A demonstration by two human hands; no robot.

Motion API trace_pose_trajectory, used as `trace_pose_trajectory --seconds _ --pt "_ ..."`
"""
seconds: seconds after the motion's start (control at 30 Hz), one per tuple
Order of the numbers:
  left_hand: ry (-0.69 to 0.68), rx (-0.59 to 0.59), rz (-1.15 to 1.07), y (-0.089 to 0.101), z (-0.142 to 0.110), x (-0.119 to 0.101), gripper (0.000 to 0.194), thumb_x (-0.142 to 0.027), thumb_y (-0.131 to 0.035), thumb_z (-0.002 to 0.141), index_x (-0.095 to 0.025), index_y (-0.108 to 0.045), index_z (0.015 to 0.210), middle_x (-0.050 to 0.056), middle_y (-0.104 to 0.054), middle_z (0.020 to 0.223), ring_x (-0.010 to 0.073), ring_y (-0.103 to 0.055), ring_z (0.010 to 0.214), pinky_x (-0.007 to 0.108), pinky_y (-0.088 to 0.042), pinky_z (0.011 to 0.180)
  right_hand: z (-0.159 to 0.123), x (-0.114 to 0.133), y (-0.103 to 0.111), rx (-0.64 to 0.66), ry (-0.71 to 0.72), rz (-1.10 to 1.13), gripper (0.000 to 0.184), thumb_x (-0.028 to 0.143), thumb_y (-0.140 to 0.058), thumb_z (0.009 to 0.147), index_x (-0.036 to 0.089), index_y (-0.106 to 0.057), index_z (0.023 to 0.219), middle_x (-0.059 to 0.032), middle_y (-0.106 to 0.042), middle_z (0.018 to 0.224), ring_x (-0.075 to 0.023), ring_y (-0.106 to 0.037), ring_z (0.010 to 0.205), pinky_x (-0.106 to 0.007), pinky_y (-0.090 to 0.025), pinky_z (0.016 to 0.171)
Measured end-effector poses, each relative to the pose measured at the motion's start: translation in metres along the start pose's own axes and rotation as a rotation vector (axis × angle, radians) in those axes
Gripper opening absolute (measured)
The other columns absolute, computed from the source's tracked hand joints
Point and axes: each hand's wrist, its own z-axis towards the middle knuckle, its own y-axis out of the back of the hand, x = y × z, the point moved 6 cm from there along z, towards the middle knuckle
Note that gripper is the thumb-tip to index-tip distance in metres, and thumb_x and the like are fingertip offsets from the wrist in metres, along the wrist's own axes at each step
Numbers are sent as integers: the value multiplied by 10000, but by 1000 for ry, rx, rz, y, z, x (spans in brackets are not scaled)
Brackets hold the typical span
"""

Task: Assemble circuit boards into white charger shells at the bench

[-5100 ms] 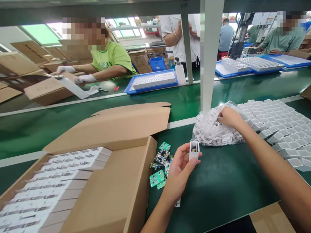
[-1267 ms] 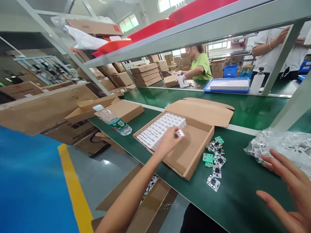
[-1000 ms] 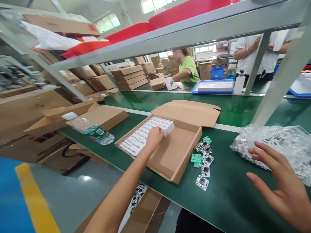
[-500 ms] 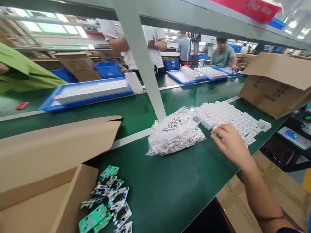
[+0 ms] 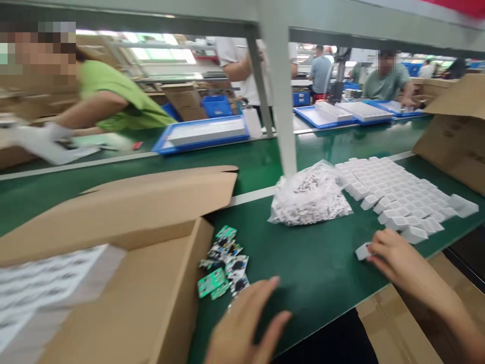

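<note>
My right hand (image 5: 397,255) pinches a small white plastic housing (image 5: 364,251) just above the green bench. Behind it lie rows of similar white housings (image 5: 405,189), packed side by side. My left hand (image 5: 246,323), fingers apart and holding nothing, reaches in at the lower middle. Close beyond it is a loose pile of green and white circuit boards (image 5: 212,283), partly hidden by my fingers. A clear plastic bag (image 5: 310,194) full of small white pieces rests between the boards and the housings.
To the left stands an open cardboard box (image 5: 182,283) with white units (image 5: 56,288) inside. Another carton (image 5: 454,136) sits at the far right. A metal post (image 5: 282,101) rises from the bench. Across it are blue trays (image 5: 204,134) and a person in a green shirt (image 5: 121,96).
My right hand has picked up a white housing and drawn it toward me, away from the rows. My left hand has come into view. The view has swung left.
</note>
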Motion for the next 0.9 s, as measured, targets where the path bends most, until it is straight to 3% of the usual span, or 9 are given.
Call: trace_pose_trajectory --seconds 0.1,0.2,0.27,0.33,0.47,0.57,0.67,0.77,0.9 --pt "5 208 -280 -34 3 -34 724 -503 -668 826 -215 -396 1432 140 -589 1347 276 -589 1202 336 -508 987 7 88 -4 69 381 253 150 71 -525 879 164 -614 801 -53 -590 878 -200 -509 815 -327 -412 688" --pt "201 243 -612 -48 4 -34 456 -418 -525 935 -192 -498 1330 132 -648 1241 237 -644 1079 307 -526 909 16 146 4 91 656 463 113 91 -560 876 174 -612 819 -31 -613 870 -178 -520 804 -314 -432 718" --pt "382 180 -682 -44 -9 -20 325 -348 -479 955 -194 -574 1225 97 -691 1096 209 -657 956 283 -517 841 36 161 9 105 733 600 103 146 -546 920 180 -639 892 -28 -627 858 -162 -546 811 -291 -452 739" --pt "550 120 -666 -35 -30 -4 317 -384 -522 932 -195 -598 1175 73 -684 975 195 -632 842 275 -500 769 66 168 7 93 732 628 161 184 -499 959 171 -659 971 -43 -639 874 -159 -575 843 -274 -473 757" --pt "782 116 -675 -25 -66 15 423 -476 -502 933 -206 -539 1256 83 -632 1005 197 -572 842 296 -461 765 121 187 -26 84 747 371 285 145 -486 942 156 -631 1187 -134 -611 1142 -215 -595 968 -353 -512 828" --pt "750 134 -685 -20 -68 14 464 -500 -461 948 -226 -487 1321 100 -599 1097 218 -546 950 337 -424 867 138 207 -56 117 857 318 421 75 -548 876 235 -599 1261 -138 -525 1339 -249 -583 1028 -410 -511 846" --pt "622 146 -758 -19 -54 8 532 -533 -365 969 -233 -403 1407 112 -567 1123 211 -534 904 352 -426 842 141 214 -71 102 895 345 362 59 -525 875 206 -621 1191 -146 -574 1249 -256 -586 1012 -417 -510 831" --pt "477 130 -824 -17 -30 4 558 -538 -280 984 -246 -329 1457 104 -544 1085 192 -522 848 349 -431 807 140 202 -67 55 859 446 239 94 -561 850 162 -603 1075 -135 -609 1074 -241 -602 927 -381 -525 766" --pt "273 11 -893 -3 18 0 521 -525 -329 980 -296 -360 1447 93 -491 1130 172 -527 837 323 -448 776 135 162 -42 -91 718 692 198 181 -605 829 202 -463 966 -92 -577 1069 -167 -610 825 -299 -540 706"
